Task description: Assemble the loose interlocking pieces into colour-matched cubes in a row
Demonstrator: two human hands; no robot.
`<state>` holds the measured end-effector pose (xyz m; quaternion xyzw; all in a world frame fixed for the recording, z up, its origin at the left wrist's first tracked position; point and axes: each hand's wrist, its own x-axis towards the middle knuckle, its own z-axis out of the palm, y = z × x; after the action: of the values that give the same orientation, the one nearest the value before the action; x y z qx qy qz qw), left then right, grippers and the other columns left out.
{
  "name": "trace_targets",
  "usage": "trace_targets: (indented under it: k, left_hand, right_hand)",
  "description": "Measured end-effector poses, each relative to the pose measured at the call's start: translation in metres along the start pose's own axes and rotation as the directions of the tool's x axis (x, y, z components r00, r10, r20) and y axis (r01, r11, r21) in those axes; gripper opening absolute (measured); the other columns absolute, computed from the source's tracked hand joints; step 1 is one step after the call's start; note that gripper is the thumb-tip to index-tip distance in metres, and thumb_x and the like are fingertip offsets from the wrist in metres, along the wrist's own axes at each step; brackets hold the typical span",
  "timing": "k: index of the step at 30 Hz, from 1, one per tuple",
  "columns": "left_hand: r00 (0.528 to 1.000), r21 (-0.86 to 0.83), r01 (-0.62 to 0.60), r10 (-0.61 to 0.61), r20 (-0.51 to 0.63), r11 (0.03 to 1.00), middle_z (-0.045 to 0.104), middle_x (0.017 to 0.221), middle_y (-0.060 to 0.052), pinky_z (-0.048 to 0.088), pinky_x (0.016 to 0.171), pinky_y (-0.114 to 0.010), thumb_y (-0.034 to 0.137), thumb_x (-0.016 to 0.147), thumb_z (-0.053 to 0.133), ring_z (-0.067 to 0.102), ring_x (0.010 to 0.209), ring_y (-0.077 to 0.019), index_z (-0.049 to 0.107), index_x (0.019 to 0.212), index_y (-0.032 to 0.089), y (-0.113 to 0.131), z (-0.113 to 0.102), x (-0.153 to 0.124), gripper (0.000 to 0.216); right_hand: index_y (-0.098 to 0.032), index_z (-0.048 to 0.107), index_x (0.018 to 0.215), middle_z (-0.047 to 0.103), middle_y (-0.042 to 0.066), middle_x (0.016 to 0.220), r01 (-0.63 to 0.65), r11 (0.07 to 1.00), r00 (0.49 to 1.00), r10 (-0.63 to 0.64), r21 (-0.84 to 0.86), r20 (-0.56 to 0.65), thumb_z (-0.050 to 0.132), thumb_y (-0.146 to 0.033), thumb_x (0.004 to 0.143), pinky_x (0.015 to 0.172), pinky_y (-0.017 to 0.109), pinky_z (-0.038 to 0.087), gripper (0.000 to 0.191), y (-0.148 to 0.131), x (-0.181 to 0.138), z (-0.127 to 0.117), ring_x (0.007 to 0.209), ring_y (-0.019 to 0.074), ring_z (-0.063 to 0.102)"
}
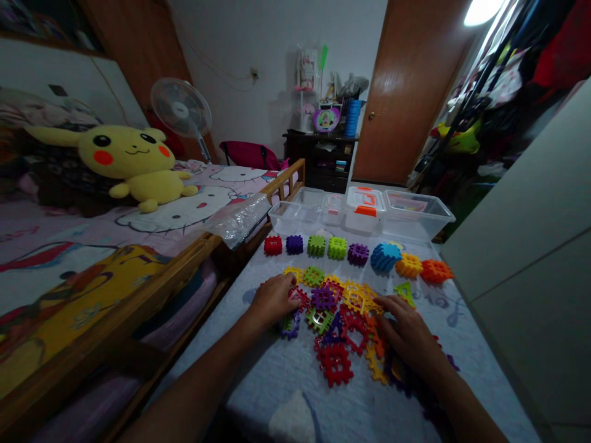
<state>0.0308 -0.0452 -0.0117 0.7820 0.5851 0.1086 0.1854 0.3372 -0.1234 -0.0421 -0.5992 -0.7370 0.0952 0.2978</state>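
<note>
A heap of flat, toothed plastic tiles (339, 320) in red, purple, yellow, green and orange lies on the pale cloth of the table (295, 381). My left hand (273, 299) rests on the heap's left edge, fingers curled over a red and a purple tile. My right hand (406, 332) lies on the heap's right side, fingers spread flat over orange and purple tiles. Behind the heap stands a row of built cubes: a red cube (273, 245), a purple cube (294, 244), green cubes (327, 247), a blue ball-like shape (385, 256) and orange cubes (422, 268).
Clear plastic boxes (415, 215) and a white box with an orange latch (364, 209) line the table's far edge. A bed with a wooden rail (184, 264) and a yellow plush toy (132, 160) runs along the left. A fan (181, 111), a dark shelf and a door stand behind.
</note>
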Motion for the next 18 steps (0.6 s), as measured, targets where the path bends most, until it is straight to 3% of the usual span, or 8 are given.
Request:
trace_targets:
  k: [5, 9, 14, 18]
  left_hand:
    - [0.997, -0.379, -0.013, 0.039, 0.06, 0.925, 0.065, 0.075, -0.003, 0.044, 0.063, -0.028, 0.025, 0.073, 0.06, 0.061, 0.069, -0.0184, 0.062, 0.082, 0.017, -0.017, 0.0, 0.014, 0.013]
    - [0.99, -0.571, -0.039, 0.108, 0.087, 0.82, 0.069, 0.087, -0.004, 0.049, 0.074, -0.03, 0.035, 0.08, 0.055, 0.063, 0.079, -0.0187, 0.066, 0.089, 0.016, -0.024, -0.012, 0.021, 0.023]
    - [1.0, -0.469, -0.03, 0.031, -0.004, 0.883, 0.068, 0.108, -0.007, 0.049, 0.09, -0.036, 0.039, 0.084, 0.05, 0.063, 0.1, -0.023, 0.065, 0.104, 0.018, -0.044, -0.033, 0.02, 0.033]
    - [0.996, -0.21, -0.067, 0.076, 0.037, 0.975, 0.061, 0.124, -0.012, 0.042, 0.102, -0.044, 0.039, 0.071, 0.066, 0.055, 0.116, -0.0301, 0.061, 0.116, 0.017, -0.065, -0.036, 0.012, 0.05]
  right_hand:
    - [-0.019, 0.065, 0.11, 0.067, 0.012, 0.111, -0.006, 1.0, 1.0, 0.006, -0.017, 0.011, 0.048, -0.029, 0.088, 0.092, 0.045, 0.051, 0.03, -0.001, 0.0, -0.001, 0.104, 0.0259, 0.062]
    - [-0.019, 0.066, 0.11, 0.067, 0.012, 0.111, -0.015, 1.0, 1.0, 0.015, -0.017, 0.026, 0.048, -0.03, 0.089, 0.092, 0.046, 0.051, 0.03, -0.002, 0.0, -0.002, 0.105, 0.0264, 0.062]
    - [-0.02, 0.066, 0.109, 0.067, 0.011, 0.11, -0.009, 1.0, 1.0, 0.009, -0.01, 0.012, 0.048, -0.031, 0.089, 0.091, 0.045, 0.051, 0.029, -0.004, 0.0, -0.002, 0.103, 0.0258, 0.063]
    - [-0.02, 0.067, 0.109, 0.068, 0.012, 0.11, 0.003, 1.0, 1.0, -0.003, -0.021, 0.016, 0.048, -0.031, 0.089, 0.091, 0.046, 0.052, 0.03, -0.003, 0.0, -0.002, 0.103, 0.0267, 0.064]
